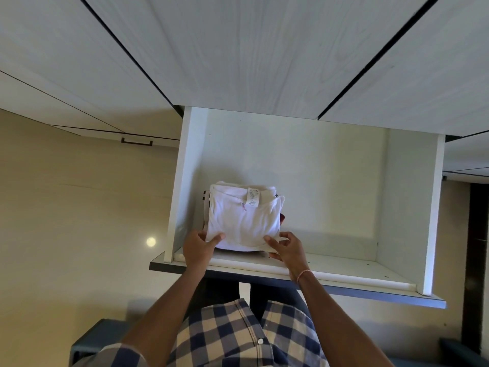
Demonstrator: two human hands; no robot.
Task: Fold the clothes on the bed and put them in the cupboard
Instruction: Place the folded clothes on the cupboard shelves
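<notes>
A folded white garment point(243, 221) with a care label on top lies on a small stack of folded clothes inside the open cupboard compartment point(330, 186), at its left side. My left hand point(198, 247) holds the stack's near left corner, thumb on top of the white cloth. My right hand point(285, 247) grips the near right corner, fingers curled round the edge. Both forearms reach up from below over the shelf's front edge point(344, 276).
The cupboard's white left wall point(182, 181) stands close beside the stack. The right part of the shelf holds nothing. Closed wood-grain doors point(251, 49) hang above. A beige wall and another door with a black handle point(136, 141) are at left.
</notes>
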